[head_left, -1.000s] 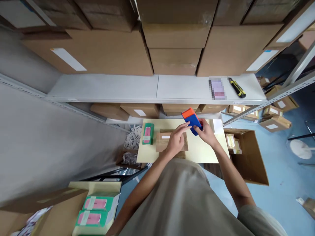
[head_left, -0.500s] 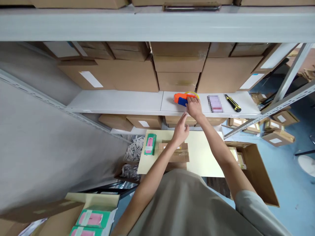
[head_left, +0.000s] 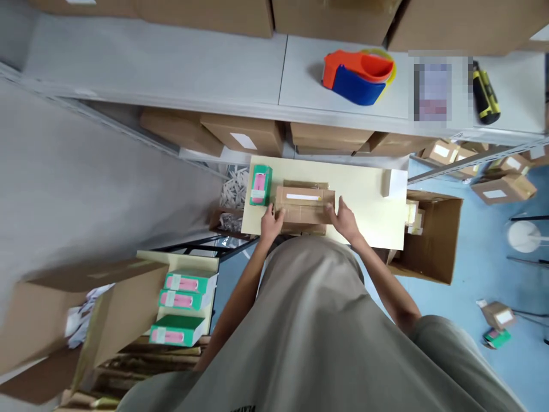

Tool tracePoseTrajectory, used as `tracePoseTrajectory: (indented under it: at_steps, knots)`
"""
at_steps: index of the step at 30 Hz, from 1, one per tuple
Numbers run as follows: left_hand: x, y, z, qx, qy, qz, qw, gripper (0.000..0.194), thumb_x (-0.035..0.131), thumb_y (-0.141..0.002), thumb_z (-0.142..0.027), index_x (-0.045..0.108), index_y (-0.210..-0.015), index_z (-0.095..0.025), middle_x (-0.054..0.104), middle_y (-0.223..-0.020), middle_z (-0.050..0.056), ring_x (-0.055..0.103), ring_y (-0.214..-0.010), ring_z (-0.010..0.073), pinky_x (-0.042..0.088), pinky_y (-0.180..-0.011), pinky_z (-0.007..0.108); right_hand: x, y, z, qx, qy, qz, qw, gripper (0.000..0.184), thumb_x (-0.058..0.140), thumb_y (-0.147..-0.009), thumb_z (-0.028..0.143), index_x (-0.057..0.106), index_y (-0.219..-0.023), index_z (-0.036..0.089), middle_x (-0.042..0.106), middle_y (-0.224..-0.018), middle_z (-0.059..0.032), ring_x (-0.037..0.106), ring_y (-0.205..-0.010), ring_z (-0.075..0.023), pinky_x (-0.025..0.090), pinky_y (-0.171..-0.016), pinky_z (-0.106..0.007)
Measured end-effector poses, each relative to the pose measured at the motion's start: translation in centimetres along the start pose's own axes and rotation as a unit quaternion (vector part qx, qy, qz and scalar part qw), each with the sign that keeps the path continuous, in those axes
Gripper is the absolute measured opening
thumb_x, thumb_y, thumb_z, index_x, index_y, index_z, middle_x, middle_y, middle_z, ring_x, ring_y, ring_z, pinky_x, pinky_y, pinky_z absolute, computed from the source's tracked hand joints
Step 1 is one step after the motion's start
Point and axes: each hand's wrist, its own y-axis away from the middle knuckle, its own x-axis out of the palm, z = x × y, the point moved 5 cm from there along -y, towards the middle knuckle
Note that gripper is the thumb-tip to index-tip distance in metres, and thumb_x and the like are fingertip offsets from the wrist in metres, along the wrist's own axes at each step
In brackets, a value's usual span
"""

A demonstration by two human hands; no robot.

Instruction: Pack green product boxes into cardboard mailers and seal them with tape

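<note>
A small brown cardboard box (head_left: 304, 213) with a white strip on top lies over the pale table (head_left: 364, 203), close to my body. My left hand (head_left: 271, 224) grips its left end, thumb on top. At the right end my right hand (head_left: 344, 222) holds it, thumb on the top face and index finger pointing up. More brown cardboard shows behind and under the box. A green box with a pink picture (head_left: 260, 185) rests left of it. On the shelf above stands an orange and blue tape dispenser (head_left: 358, 77), apart from both hands.
A yellow-black utility knife (head_left: 486, 94) and a pixelated item (head_left: 433, 91) lie on the shelf (head_left: 171, 68). A white box (head_left: 394, 183) sits at the table's right end. An open carton (head_left: 433, 240) stands right; several green boxes (head_left: 180, 283) are lower left.
My right hand has left the tape dispenser on the shelf. Both hands came down and took hold of the cardboard box's ends. The view tilted downward.
</note>
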Motion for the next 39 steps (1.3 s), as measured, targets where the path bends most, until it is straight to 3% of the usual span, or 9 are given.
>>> tracePoseTrajectory:
  at_steps: [3, 8, 12, 16, 19, 25, 31, 35, 39]
  knots:
    - [1.8, 0.7, -0.7, -0.04, -0.052, 0.007, 0.998, 0.069, 0.077, -0.099, -0.056, 0.064, -0.149, -0.01, 0.076, -0.144, 0.026, 0.071, -0.14, 0.0408, 0.054, -0.117, 0.047, 3.2, 0.6, -0.9, 0.067, -0.001, 0.07, 0.995, 0.086, 0.031, -0.11, 0.085, 0.057, -0.146, 0.011, 0.081, -0.123, -0.0288, 0.079, -0.114, -0.0453, 0.059, -0.096, -0.048]
    - [2.6, -0.9, -1.9, -0.092, -0.138, 0.002, 0.986, 0.07, 0.075, -0.093, -0.075, 0.072, -0.123, -0.013, 0.08, -0.125, 0.029, 0.075, -0.126, 0.0461, 0.055, -0.101, 0.046, 4.2, -1.3, -1.2, 0.121, 0.041, 0.032, 0.991, 0.09, 0.032, -0.108, 0.09, 0.058, -0.142, 0.01, 0.082, -0.117, -0.0299, 0.078, -0.106, -0.0429, 0.055, -0.088, -0.042]
    - [1.0, -3.1, -1.2, -0.049, -0.119, 0.027, 0.991, 0.052, 0.06, -0.106, -0.063, 0.059, -0.072, -0.024, 0.074, -0.083, 0.014, 0.075, -0.098, 0.0349, 0.049, -0.083, 0.037, 4.1, -1.6, -2.2, 0.051, 0.008, 0.031, 0.998, 0.087, 0.011, -0.114, 0.079, 0.065, -0.142, 0.017, 0.084, -0.113, -0.0228, 0.078, -0.101, -0.0398, 0.052, -0.084, -0.038]
    - [-0.8, -3.5, -1.1, 0.002, -0.029, 0.08, 0.996, 0.062, 0.062, -0.103, -0.066, 0.041, -0.059, -0.026, 0.049, -0.058, 0.001, 0.063, -0.076, 0.0241, 0.043, -0.07, 0.032, 3.3, -1.0, -2.9, 0.03, -0.029, 0.049, 0.998, 0.086, 0.011, -0.115, 0.076, 0.072, -0.137, 0.018, 0.084, -0.104, -0.0194, 0.079, -0.096, -0.0387, 0.053, -0.083, -0.038]
    - [-2.1, -2.6, -2.1, 0.049, 0.033, 0.084, 0.995, 0.058, 0.065, -0.096, -0.073, 0.056, -0.067, -0.023, 0.062, -0.067, 0.002, 0.067, -0.081, 0.0244, 0.052, -0.075, 0.032, 1.1, -0.1, -2.3, -0.012, -0.073, 0.014, 0.997, 0.082, 0.022, -0.114, 0.077, 0.076, -0.136, 0.018, 0.085, -0.113, -0.0205, 0.079, -0.105, -0.0385, 0.059, -0.09, -0.043]
    - [-2.8, -0.7, -3.4, 0.131, 0.145, 0.067, 0.978, 0.047, 0.071, -0.094, -0.054, 0.075, -0.125, -0.018, 0.078, -0.138, 0.014, 0.077, -0.121, 0.0276, 0.061, -0.112, 0.041, -4.3, 2.9, -1.6, -0.077, -0.174, -0.074, 0.979, 0.052, 0.06, -0.106, 0.056, 0.08, -0.141, 0.022, 0.064, -0.165, -0.0153, 0.078, -0.122, -0.0335, 0.065, -0.113, -0.056]
    - [1.3, -0.5, 0.7, -0.013, 0.172, 0.079, 0.982, 0.042, 0.07, -0.083, -0.019, 0.073, -0.124, -0.016, 0.08, -0.136, 0.018, 0.079, -0.129, 0.0293, 0.055, -0.125, 0.052, -1.2, 4.0, -4.1, -0.013, -0.228, 0.005, 0.974, 0.056, 0.053, -0.091, 0.028, 0.081, -0.139, 0.019, 0.066, -0.166, -0.012, 0.069, -0.147, -0.0339, 0.067, -0.111, -0.049]
    - [3.1, -0.4, 3.0, -0.074, 0.155, 0.08, 0.982, 0.037, 0.073, -0.079, -0.017, 0.075, -0.116, -0.015, 0.084, -0.123, 0.018, 0.081, -0.123, 0.0319, 0.058, -0.12, 0.058, 1.7, 3.6, -7.3, 0.052, -0.233, 0.06, 0.969, 0.047, 0.053, -0.085, 0.023, 0.087, -0.117, 0.019, 0.073, -0.157, -0.0139, 0.08, -0.128, -0.0321, 0.067, -0.11, -0.049]
    - [2.5, -2.5, 2.7, -0.063, 0.149, 0.055, 0.985, 0.046, 0.068, -0.082, -0.021, 0.077, -0.128, -0.015, 0.08, -0.139, 0.02, 0.073, -0.14, 0.0326, 0.053, -0.125, 0.059, 1.5, 1.1, -9.0, 0.103, -0.257, -0.007, 0.961, 0.042, 0.059, -0.091, 0.034, 0.083, -0.12, 0.015, 0.074, -0.153, -0.0211, 0.081, -0.123, -0.0328, 0.064, -0.114, -0.055]
